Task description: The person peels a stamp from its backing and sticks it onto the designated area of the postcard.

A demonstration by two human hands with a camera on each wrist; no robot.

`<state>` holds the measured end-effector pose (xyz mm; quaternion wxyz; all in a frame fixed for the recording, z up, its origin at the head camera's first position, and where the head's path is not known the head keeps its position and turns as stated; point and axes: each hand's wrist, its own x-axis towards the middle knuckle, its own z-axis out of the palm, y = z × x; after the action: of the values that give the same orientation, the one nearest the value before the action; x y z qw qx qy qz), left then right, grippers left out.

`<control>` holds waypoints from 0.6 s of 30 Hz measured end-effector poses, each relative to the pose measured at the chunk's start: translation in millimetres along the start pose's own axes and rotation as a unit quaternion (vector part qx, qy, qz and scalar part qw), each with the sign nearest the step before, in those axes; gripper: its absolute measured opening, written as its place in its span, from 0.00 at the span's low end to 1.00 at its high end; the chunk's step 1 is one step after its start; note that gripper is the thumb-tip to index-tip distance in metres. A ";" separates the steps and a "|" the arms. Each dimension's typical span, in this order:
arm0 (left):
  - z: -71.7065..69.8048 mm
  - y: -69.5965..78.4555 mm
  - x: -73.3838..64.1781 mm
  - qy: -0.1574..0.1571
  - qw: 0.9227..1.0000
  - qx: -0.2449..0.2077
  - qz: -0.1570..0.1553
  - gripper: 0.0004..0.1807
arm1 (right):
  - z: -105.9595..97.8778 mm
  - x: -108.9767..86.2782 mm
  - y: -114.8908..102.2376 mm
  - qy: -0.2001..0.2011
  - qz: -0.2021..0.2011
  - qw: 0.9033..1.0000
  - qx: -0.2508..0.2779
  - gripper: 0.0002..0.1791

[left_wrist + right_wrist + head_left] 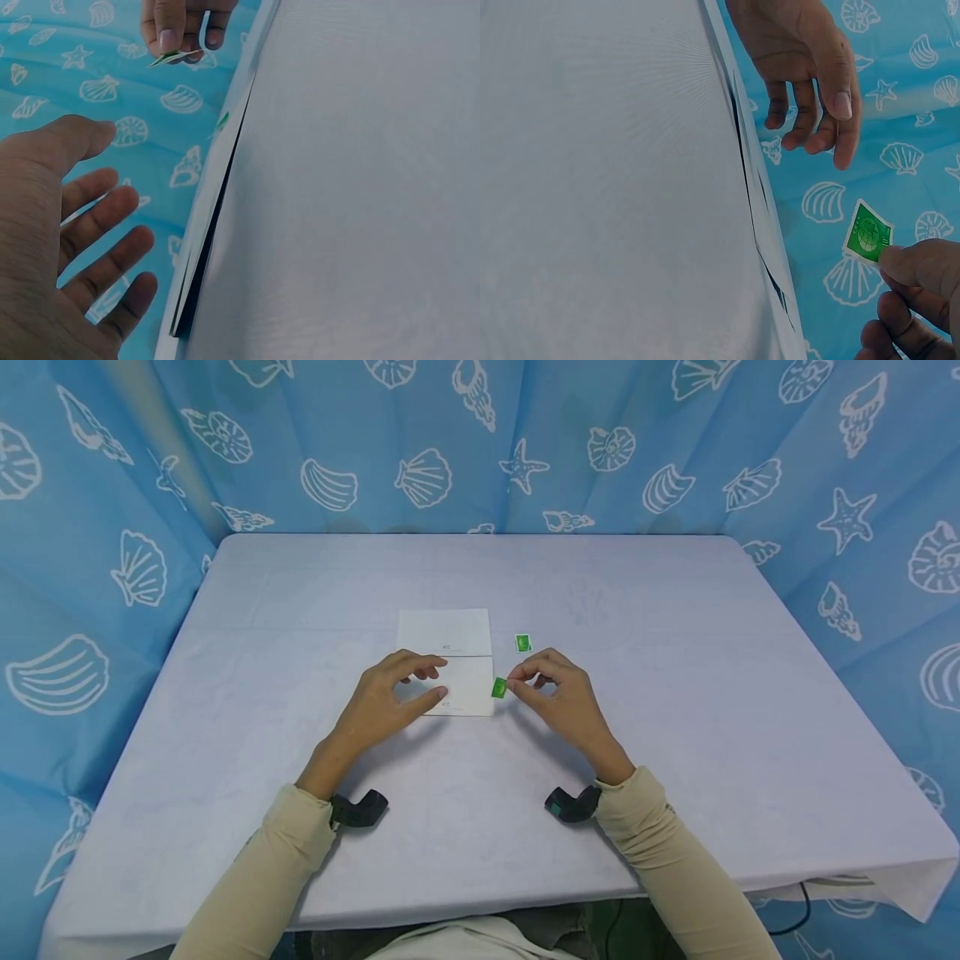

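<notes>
Between thumb and fingertips, my right hand pinches a small green postage stamp with a white edge, held at the right edge of the near envelope. Over the left part of the white envelopes hovers my left hand, fingers relaxed and holding nothing. The near envelope lies against a far envelope, both flat on the table. A second green stamp lies on the cloth just right of the far envelope. In the left wrist view the left hand shows spread fingers.
A white cloth covers the table. Blue curtains with white shell drawings hang behind and at both sides. Black wrist cameras sit at the cuffs. A black cable hangs below the table's right front edge.
</notes>
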<state>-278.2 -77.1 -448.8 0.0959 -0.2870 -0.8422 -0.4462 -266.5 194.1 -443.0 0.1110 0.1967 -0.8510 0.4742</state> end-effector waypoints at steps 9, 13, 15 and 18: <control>-0.1 2.8 0.6 0.001 1.000 0.003 0.003 0.21 | -1.6 -0.5 -23.6 0.003 -0.013 1.000 0.012 0.03; 0.1 2.9 0.7 0.002 1.000 0.003 0.008 0.21 | -2.0 -1.2 -30.9 0.002 -0.014 1.000 0.016 0.03; 0.5 2.4 0.5 0.003 1.000 0.001 0.010 0.21 | -0.2 -0.8 -23.5 0.001 -0.011 1.000 0.010 0.03; 1.0 2.1 0.3 0.002 1.000 -0.002 0.012 0.21 | 2.6 0.0 -10.3 0.001 -0.010 1.000 0.001 0.04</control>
<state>-277.2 -75.3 -447.8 0.1023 -0.2968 -0.8374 -0.4474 -261.9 187.1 -436.5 0.1167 0.2047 -0.8485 0.4738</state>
